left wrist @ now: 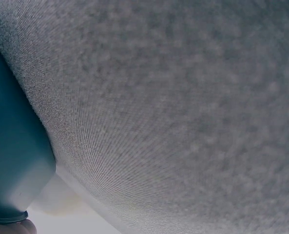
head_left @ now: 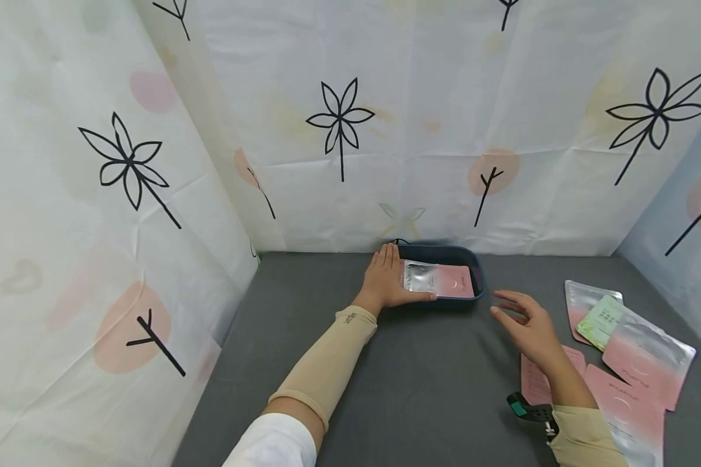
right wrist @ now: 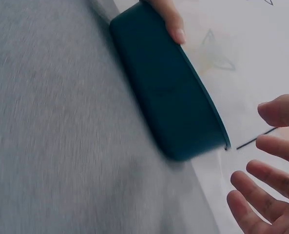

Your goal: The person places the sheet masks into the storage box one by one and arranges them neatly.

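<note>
Left hand [head_left: 388, 280] straight-fingered across left end of blue bin [head_left: 438, 253], pink-silver pouch [head_left: 438, 279] inside; right hand [head_left: 531, 331] empty, fingers apart, just off right end; seems bin-positioning step, next move probably calls for right-hand hold on bin

Behind the left hand [head_left: 389, 281], a snug tan arm sleeve [head_left: 329, 364] bears small dark lettering [head_left: 350, 318] near its wrist end and a hem at the other. Farther back comes a white sleeve [head_left: 277, 444]. Behind the right hand [head_left: 530, 329] sit a black wristband [head_left: 539, 413] with a green patch [head_left: 517, 407] and a matching tan sleeve [head_left: 585, 436].
</note>
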Available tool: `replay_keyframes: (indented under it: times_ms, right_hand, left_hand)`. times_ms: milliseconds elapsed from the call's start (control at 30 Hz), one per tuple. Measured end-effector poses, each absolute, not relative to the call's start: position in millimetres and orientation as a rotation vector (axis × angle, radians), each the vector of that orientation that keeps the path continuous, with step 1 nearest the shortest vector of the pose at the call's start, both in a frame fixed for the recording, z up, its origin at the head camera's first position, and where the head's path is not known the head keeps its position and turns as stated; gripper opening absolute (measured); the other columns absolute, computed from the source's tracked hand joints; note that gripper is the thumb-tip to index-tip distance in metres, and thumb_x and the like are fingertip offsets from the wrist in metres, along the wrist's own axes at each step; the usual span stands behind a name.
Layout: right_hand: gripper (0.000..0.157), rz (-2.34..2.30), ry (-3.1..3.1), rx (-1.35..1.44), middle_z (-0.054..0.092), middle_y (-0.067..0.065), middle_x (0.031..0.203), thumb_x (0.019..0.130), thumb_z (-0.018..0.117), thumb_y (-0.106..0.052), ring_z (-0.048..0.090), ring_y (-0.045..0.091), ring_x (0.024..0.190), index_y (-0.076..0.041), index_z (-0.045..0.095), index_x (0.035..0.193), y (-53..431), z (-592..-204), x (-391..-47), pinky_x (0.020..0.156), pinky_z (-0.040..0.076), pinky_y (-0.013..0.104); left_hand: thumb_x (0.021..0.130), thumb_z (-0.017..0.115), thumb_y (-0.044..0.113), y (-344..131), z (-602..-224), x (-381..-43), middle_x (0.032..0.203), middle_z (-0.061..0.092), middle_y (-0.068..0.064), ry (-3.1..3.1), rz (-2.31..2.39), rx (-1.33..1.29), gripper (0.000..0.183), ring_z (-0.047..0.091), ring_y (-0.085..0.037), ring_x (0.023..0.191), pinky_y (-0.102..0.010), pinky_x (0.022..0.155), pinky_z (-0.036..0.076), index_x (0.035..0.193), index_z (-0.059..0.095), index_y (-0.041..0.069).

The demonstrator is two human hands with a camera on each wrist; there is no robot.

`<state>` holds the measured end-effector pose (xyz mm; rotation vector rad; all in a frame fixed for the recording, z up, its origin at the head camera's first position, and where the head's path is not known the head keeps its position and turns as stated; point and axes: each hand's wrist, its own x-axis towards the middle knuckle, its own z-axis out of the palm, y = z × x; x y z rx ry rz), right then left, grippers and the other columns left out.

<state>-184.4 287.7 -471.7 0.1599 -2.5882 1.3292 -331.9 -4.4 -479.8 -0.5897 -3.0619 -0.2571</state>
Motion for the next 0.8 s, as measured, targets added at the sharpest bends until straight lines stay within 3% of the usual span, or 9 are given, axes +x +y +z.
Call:
replay_keyframes:
  times_ms: [100, 200, 433, 800]
  right_hand:
    - [0.046, 1.326, -2.583, 0.171, 0.055, 0.021, 0.149, 0.108, 0.066, -0.027, 0.047, -0.021, 0.115, -0.003, 0.06, 0.147, 297.5, -474.3, -179.7, 0.089, 0.039, -0.001]
    - [0.047, 1.298, -2.612, 0.158, 0.054, 0.022, 0.149, 0.108, 0.065, -0.029, 0.042, -0.026, 0.113, -0.003, 0.06, 0.148, 308.4, -476.9, -174.6, 0.087, 0.038, -0.002]
    - [0.048, 1.224, -2.682, 0.111, 0.058, 0.028, 0.144, 0.108, 0.065, -0.028, 0.038, -0.03, 0.108, 0.002, 0.059, 0.145, 337.0, -481.3, -157.5, 0.082, 0.037, -0.005]
    - [0.056, 1.138, -2.77, -0.071, 0.058, 0.035, 0.142, 0.106, 0.067, -0.036, 0.036, -0.031, 0.095, 0.003, 0.059, 0.145, 372.4, -479.3, -136.8, 0.07, 0.038, 0.0]
  left_hand:
    - [0.076, 0.053, 0.098, -4.1, -480.2, -332.6, 0.18, 0.007, -0.013, -3.072, -0.255, -0.589, 0.142, 0.004, -0.025, 0.169, -0.042, 0.137, 0.007, 0.171, 0.004, 0.004]
    - [0.075, 0.054, 0.098, -3.9, -480.2, -332.6, 0.18, 0.008, -0.013, -3.066, -0.256, -0.586, 0.143, 0.005, -0.024, 0.168, -0.042, 0.137, 0.008, 0.171, 0.004, 0.005]
    - [0.074, 0.052, 0.1, -2.1, -483.4, -334.2, 0.181, 0.005, -0.013, -3.088, -0.249, -0.59, 0.145, 0.002, -0.024, 0.169, -0.041, 0.137, 0.005, 0.171, 0.002, 0.005]
    - [0.075, 0.053, 0.099, -2.3, -481.7, -335.5, 0.181, 0.004, -0.013, -3.09, -0.227, -0.592, 0.144, 0.003, -0.025, 0.169, -0.042, 0.137, 0.007, 0.171, 0.001, 0.005]
